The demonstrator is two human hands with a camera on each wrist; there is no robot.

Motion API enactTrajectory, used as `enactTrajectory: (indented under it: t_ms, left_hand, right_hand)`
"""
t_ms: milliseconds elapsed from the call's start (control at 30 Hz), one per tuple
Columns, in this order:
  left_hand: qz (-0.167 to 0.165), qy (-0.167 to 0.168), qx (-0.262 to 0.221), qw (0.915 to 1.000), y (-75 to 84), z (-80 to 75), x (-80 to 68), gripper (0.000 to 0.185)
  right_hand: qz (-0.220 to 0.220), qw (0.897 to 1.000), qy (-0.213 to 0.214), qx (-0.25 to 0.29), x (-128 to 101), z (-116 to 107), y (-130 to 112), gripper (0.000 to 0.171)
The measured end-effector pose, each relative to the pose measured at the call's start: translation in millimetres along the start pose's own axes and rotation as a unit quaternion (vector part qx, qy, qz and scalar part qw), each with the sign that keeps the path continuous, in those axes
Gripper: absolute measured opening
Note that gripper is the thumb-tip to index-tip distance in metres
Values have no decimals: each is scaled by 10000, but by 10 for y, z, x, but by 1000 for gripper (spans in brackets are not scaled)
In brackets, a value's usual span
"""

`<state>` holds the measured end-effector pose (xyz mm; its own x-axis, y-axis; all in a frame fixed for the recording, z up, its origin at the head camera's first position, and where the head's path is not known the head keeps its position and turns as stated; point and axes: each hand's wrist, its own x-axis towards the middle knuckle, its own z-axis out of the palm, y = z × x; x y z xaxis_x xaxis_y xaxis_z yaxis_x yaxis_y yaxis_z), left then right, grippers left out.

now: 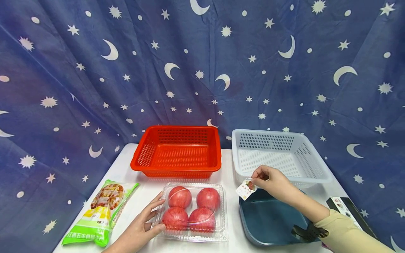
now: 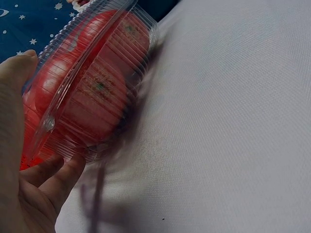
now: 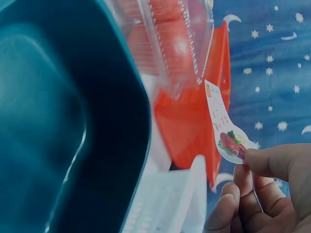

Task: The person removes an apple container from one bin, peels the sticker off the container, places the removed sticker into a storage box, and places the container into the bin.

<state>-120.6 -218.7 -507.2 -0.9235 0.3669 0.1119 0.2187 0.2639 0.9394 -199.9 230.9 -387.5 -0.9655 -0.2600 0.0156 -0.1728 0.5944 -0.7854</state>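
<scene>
My right hand (image 1: 274, 184) pinches a small white printed label (image 1: 245, 189) between thumb and fingers, above the dark teal basin (image 1: 269, 218). In the right wrist view the label (image 3: 224, 130) shows a picture of red fruit with green leaves. A clear plastic clamshell box (image 1: 222, 211) with several red apple-like fruits (image 1: 207, 199) lies closed on the table. My left hand (image 1: 142, 221) rests against the left side of that box, thumb and fingers spread. In the left wrist view its fingers (image 2: 63, 182) touch the box wall.
Behind the box stands a red basket (image 1: 177, 172), and to its right a white basket (image 1: 269, 158). A green and white food bag (image 1: 101, 214) lies at the left. A black and white box (image 1: 346, 212) sits at the right edge. A blue star-patterned curtain (image 1: 190, 63) hangs behind.
</scene>
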Motion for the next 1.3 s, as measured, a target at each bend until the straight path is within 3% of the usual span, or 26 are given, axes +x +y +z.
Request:
enactTrajectory:
  t_ms: [167, 433, 1300]
  left_hand:
    - [-82, 29, 29, 10000, 4, 2, -4, 66]
    - [-134, 80, -6, 9999, 7, 4, 0, 66]
    - [-194, 25, -92, 9998, 22, 2, 9, 67]
  right_hand:
    - [61, 9999, 101, -33, -79, -77, 151, 12]
    - [51, 9990, -181, 394, -207, -152, 364, 13]
    - [346, 9960, -745, -347, -331, -51, 805, 11]
